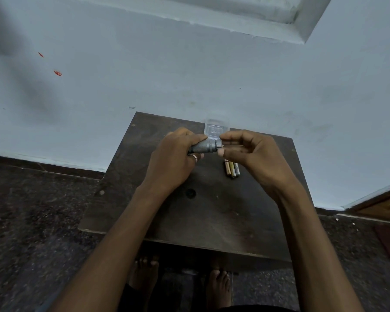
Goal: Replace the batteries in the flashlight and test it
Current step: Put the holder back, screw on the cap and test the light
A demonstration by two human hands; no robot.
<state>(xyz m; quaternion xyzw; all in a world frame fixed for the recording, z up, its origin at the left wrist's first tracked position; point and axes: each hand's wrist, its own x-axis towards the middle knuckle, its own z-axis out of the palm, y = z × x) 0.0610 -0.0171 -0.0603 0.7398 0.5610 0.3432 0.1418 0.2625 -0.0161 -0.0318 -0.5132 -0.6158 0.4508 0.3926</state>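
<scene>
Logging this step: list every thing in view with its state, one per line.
Flashlight: held level over the table, in both hands.
Left hand: grips the flashlight's body.
Right hand: pinches the flashlight's right end.
Batteries: loose, lying side by side on the table.
Case: clear, at the table's far edge; open or closed unclear.

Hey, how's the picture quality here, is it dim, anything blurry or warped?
Head view: dim, bluish light with no glare; wide-angle bending curves the table edges; a soft dark shadow smears the wall at upper left; the clear case at the table's far edge looks blurred; flashlight and batteries are fairly sharp.
</scene>
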